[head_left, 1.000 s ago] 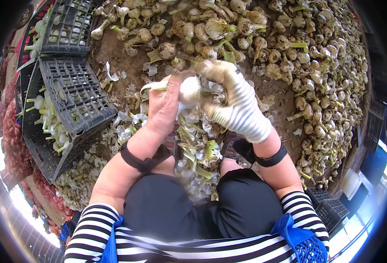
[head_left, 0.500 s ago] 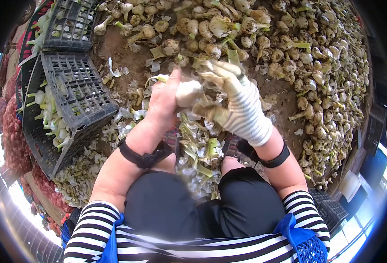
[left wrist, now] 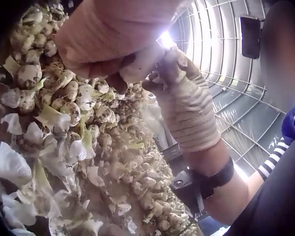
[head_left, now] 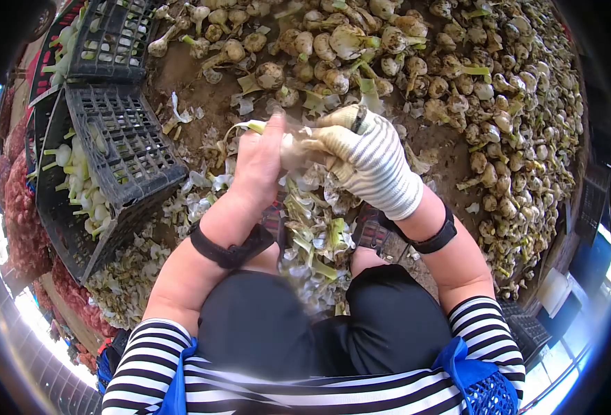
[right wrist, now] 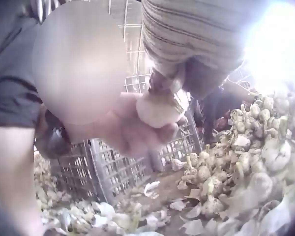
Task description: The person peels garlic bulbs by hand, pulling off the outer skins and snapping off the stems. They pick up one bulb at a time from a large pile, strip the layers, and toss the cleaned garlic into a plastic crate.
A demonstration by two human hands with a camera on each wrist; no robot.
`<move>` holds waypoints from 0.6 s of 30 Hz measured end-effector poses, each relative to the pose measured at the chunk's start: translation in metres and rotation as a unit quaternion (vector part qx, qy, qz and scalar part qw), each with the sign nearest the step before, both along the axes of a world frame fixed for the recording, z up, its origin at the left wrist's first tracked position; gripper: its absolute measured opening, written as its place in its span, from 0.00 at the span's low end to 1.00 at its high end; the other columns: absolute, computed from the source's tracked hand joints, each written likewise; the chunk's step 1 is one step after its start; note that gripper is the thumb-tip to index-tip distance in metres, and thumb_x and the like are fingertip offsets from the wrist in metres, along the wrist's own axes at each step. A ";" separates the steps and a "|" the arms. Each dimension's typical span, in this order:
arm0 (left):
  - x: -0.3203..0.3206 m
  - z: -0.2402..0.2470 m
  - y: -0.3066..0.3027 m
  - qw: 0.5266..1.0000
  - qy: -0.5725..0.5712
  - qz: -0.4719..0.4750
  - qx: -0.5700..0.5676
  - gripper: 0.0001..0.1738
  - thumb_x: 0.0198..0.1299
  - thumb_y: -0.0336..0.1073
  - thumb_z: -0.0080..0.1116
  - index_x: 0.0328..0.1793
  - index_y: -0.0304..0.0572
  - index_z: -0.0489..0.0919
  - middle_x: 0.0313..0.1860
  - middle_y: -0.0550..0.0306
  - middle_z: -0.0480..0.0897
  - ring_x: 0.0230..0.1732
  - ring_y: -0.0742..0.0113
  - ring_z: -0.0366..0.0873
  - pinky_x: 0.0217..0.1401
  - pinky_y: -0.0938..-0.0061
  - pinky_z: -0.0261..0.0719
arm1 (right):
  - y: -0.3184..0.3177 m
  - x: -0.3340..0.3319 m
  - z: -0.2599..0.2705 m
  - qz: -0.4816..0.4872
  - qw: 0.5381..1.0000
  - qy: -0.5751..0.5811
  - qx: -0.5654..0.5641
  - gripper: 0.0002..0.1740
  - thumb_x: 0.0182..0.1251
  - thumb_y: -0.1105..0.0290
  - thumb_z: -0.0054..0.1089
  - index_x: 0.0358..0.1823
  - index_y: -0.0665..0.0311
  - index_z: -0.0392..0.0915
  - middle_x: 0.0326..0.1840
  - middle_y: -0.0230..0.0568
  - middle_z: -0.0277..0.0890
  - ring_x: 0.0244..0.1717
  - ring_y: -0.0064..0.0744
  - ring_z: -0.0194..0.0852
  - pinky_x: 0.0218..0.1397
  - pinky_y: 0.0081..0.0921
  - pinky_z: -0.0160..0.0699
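Observation:
My bare left hand (head_left: 258,160) grips a white garlic bulb (right wrist: 157,110), its cut green stem poking out past the thumb in the head view. From the other side comes my right hand (head_left: 371,155) in a striped, soiled work glove, fingers curled and pinching at the bulb's end; motion blurs that spot in the head view. The left wrist view shows the bulb (left wrist: 140,68) between the left hand (left wrist: 108,37) and the gloved right hand (left wrist: 187,105). In the right wrist view the gloved fingertips press together on the bulb's top.
Black plastic crates (head_left: 122,149) at the left hold trimmed white garlic (head_left: 80,176). A large heap of unpeeled, dirty garlic (head_left: 499,131) spreads ahead and right. Peeled skins (head_left: 312,242) litter the ground between the feet. Red mesh sacks (head_left: 29,214) lie beyond the crates.
My right hand's fingers, spread apart beside the bulb half a second ago, have closed in on its end. The left hand keeps hold of the bulb, nearly in place.

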State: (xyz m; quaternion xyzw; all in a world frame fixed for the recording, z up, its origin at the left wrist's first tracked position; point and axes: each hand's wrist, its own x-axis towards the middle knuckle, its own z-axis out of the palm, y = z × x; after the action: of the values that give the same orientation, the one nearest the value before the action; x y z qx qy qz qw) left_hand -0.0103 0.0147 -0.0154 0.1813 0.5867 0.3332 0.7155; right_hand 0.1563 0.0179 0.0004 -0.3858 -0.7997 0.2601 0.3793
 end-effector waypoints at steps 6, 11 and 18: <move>-0.003 -0.017 -0.007 0.983 -0.131 0.107 -0.068 0.20 0.63 0.48 0.48 0.42 0.35 0.75 0.36 0.53 0.81 0.36 0.64 0.80 0.37 0.71 0.79 | -0.028 -0.014 -0.003 -0.042 0.996 0.049 -0.066 0.12 0.44 0.74 0.64 0.32 0.58 0.75 0.29 0.40 0.72 0.31 0.45 0.72 0.32 0.35 0.72; -0.005 -0.024 -0.005 0.975 -0.193 0.100 -0.037 0.20 0.64 0.48 0.47 0.43 0.36 0.74 0.38 0.53 0.80 0.36 0.63 0.80 0.38 0.70 0.79 | -0.009 0.001 0.020 -0.073 0.994 0.026 -0.075 0.19 0.42 0.67 0.68 0.37 0.60 0.73 0.33 0.43 0.74 0.33 0.44 0.74 0.33 0.34 0.74; -0.008 -0.009 -0.007 0.999 -0.022 0.029 -0.004 0.21 0.65 0.47 0.46 0.38 0.33 0.76 0.31 0.49 0.80 0.31 0.61 0.80 0.35 0.67 0.79 | -0.015 -0.011 0.010 0.045 0.982 -0.183 -0.020 0.03 0.50 0.66 0.55 0.27 0.53 0.73 0.14 0.37 0.69 0.16 0.39 0.71 0.17 0.34 0.68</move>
State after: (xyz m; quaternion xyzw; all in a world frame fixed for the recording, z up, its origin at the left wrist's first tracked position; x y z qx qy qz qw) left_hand -0.0179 0.0082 -0.0247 0.1543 0.5773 0.3552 0.7189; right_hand 0.1448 0.0033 0.0106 -0.3977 -0.8671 0.2178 0.2065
